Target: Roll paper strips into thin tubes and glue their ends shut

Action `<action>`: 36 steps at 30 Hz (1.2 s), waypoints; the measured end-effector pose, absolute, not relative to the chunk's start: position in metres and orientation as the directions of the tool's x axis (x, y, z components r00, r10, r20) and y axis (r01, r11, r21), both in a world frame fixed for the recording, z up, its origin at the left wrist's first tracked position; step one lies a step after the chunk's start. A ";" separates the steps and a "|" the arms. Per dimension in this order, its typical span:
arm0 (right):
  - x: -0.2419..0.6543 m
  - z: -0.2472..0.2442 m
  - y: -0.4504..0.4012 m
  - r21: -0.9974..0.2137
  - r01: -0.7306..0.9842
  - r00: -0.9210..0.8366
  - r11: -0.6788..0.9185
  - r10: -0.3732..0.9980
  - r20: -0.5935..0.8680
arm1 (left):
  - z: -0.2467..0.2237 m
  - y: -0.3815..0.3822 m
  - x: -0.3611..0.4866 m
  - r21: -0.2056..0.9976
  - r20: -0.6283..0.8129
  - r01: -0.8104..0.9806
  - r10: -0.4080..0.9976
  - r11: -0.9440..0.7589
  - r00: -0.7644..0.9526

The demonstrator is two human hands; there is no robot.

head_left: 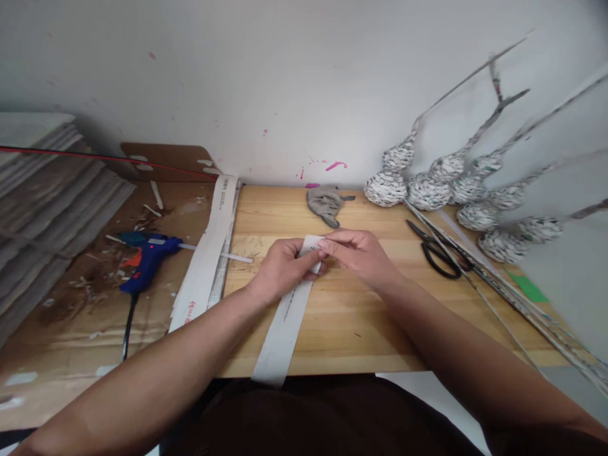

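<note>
A long strip of printed paper [288, 316] runs from my hands down over the near table edge. My left hand [285, 263] grips it near its far end, thumb on top. The fingers of my right hand [354, 253] pinch the strip's upper right corner, close against my left thumb. Just beyond my hands lies a crumpled grey cloth [323, 202]. Left of them is a stack of similar paper strips [204, 253], with a blue hot glue gun [151, 256] beside it, a white glue stick poking from its back.
Woven paper gourd shapes [427, 190] with long stems stand at the back right against the wall. Black scissors [439, 253] and thin rolled paper rods [503, 291] lie in front. Bundled paper [57, 209] is piled far left on cardboard [52, 354]. The wooden tabletop [361, 329] ends near my body.
</note>
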State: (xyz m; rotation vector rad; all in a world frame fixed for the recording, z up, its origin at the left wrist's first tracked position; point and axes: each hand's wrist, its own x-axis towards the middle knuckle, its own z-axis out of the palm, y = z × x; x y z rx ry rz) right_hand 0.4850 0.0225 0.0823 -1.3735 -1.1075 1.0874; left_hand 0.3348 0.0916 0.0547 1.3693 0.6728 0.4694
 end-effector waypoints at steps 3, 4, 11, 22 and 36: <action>0.483 0.077 0.024 -0.994 -0.035 0.208 -0.101 0.972 -0.106 | 0.055 0.091 0.335 0.987 -0.160 0.099 0.639 0.130 0.752; 0.482 0.076 0.025 -0.990 -0.074 0.213 -0.117 0.968 -0.130 | 0.055 0.091 0.335 0.987 -0.158 0.102 0.630 0.124 0.761; 0.496 0.065 0.030 -0.972 -0.228 0.209 -0.056 0.972 -0.106 | 0.064 0.104 0.327 0.981 -0.190 0.134 0.520 0.143 0.833; 0.515 0.053 0.029 -0.956 0.038 -0.546 -0.292 0.795 -0.265 | 0.068 0.153 0.401 0.370 0.227 0.555 0.652 -0.745 0.723; 0.511 0.044 0.037 -0.943 -0.197 -0.256 -0.267 0.943 -0.213 | 0.076 0.192 0.429 0.359 0.309 0.567 0.667 -0.742 0.678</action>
